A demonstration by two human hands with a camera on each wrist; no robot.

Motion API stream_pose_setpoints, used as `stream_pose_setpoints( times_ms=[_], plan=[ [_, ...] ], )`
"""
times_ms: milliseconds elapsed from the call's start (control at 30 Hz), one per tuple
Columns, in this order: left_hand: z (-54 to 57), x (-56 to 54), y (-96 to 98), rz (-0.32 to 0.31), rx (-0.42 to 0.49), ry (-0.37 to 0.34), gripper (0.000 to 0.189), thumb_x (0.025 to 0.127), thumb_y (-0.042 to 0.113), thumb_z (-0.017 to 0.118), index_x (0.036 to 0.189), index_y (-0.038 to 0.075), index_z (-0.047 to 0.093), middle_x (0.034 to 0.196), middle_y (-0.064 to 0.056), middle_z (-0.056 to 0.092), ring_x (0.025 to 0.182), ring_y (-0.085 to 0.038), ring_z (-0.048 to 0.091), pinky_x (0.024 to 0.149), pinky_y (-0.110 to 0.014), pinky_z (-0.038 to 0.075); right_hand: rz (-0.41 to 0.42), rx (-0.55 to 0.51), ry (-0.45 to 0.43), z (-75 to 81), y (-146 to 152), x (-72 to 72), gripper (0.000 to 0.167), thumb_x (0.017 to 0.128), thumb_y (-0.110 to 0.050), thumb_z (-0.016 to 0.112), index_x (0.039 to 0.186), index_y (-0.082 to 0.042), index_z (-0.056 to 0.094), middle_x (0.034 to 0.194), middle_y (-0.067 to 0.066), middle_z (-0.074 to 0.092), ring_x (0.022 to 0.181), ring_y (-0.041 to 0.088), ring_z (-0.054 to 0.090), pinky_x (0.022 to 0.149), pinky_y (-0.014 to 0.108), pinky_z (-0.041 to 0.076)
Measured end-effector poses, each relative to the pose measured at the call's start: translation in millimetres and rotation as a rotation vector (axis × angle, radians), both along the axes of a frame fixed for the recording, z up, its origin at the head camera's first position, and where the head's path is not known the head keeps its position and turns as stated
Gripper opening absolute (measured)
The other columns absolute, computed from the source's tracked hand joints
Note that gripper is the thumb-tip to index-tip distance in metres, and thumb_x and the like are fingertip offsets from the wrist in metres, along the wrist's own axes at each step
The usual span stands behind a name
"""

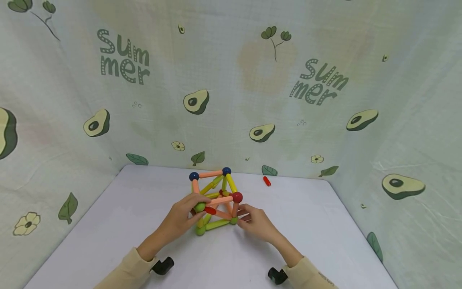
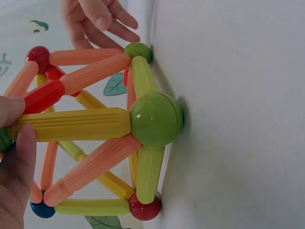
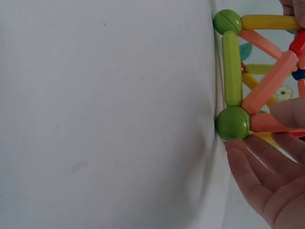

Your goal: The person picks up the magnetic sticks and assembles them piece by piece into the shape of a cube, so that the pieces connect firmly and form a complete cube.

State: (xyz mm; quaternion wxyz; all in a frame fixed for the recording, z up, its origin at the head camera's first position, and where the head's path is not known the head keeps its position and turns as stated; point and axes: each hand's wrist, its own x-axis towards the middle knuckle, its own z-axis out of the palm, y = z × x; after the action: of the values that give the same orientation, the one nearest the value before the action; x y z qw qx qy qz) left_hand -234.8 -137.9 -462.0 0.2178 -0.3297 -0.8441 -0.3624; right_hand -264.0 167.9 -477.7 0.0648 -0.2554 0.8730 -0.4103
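Note:
A boxy frame of magnetic building sticks and balls (image 1: 211, 174) stands on the white table, its rods coral, yellow, lime and red. At its near left upper corner my left hand (image 1: 183, 212) grips the frame by a green ball (image 1: 199, 207). Thumb and finger pinch the top of the upright yellow stick (image 2: 76, 125) there, and a red stick (image 2: 44, 97) slants away from that corner. On the other side, my right hand (image 1: 257, 223) has its fingers loosely extended beside the lower green ball (image 3: 233, 123), fingertips right at it. Red and blue balls mark other corners.
A loose red stick (image 1: 266, 181) lies at the back of the white table (image 1: 306, 224). Behind and along both sides hangs a printed cloth (image 1: 223, 120). Black wrist-worn pieces (image 1: 163, 265) show below the sleeves.

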Motion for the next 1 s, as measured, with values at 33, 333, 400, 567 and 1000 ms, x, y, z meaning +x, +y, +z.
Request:
stream_pose_setpoints(
  times_ms=[33,333,400,567,1000],
  plan=[
    [-0.1,0.3,0.0,0.002,-0.001,-0.003,0.051,0.086,-0.001,0.086,0.130,0.017,0.067,0.126,0.005,0.065,0.089,-0.003,0.059,0.074,-0.020,0.058,0.000,0.004,0.000,0.5,1,0.1,0.036,0.100,-0.011,0.070,0.136,-0.006,0.064,0.126,0.012,0.073,0.108,0.031,0.073,0.090,0.042,0.062],
    [2.7,7.5,2.8,-0.031,-0.008,-0.045,0.053,0.087,0.002,0.086,0.133,0.020,0.067,0.128,0.005,0.066,0.090,-0.004,0.060,0.075,-0.020,0.058,-0.033,0.104,0.066,15.7,24,-36.5,0.034,0.100,-0.003,0.068,0.133,-0.003,0.067,0.124,0.018,0.073,0.106,0.031,0.074,0.090,0.045,0.062],
    [3.4,9.1,3.6,-0.032,-0.010,-0.046,0.055,0.086,0.002,0.087,0.134,0.021,0.067,0.128,0.006,0.066,0.089,-0.003,0.060,0.075,-0.020,0.058,-0.130,0.140,0.124,18.0,34,-60.2,0.034,0.098,-0.003,0.070,0.132,-0.001,0.068,0.126,0.021,0.073,0.106,0.032,0.073,0.091,0.047,0.062],
    [1.4,12.7,6.0,-0.038,-0.004,-0.019,0.056,0.084,0.000,0.089,0.132,0.019,0.068,0.127,0.005,0.067,0.087,-0.003,0.059,0.073,-0.019,0.058,-0.374,0.248,0.201,10.4,59,-119.5,0.038,0.098,-0.003,0.069,0.135,0.004,0.067,0.135,0.027,0.066,0.117,0.042,0.065,0.101,0.056,0.054],
    [9.6,25.2,7.6,-0.102,-0.044,-0.036,0.052,0.089,0.015,0.088,0.137,0.019,0.068,0.131,0.003,0.069,0.089,-0.003,0.063,0.076,-0.019,0.059,-0.393,0.337,0.240,-21.3,77,-164.9,0.032,0.098,0.001,0.071,0.129,0.008,0.070,0.129,0.028,0.070,0.122,0.047,0.065,0.108,0.057,0.051]
  ],
)
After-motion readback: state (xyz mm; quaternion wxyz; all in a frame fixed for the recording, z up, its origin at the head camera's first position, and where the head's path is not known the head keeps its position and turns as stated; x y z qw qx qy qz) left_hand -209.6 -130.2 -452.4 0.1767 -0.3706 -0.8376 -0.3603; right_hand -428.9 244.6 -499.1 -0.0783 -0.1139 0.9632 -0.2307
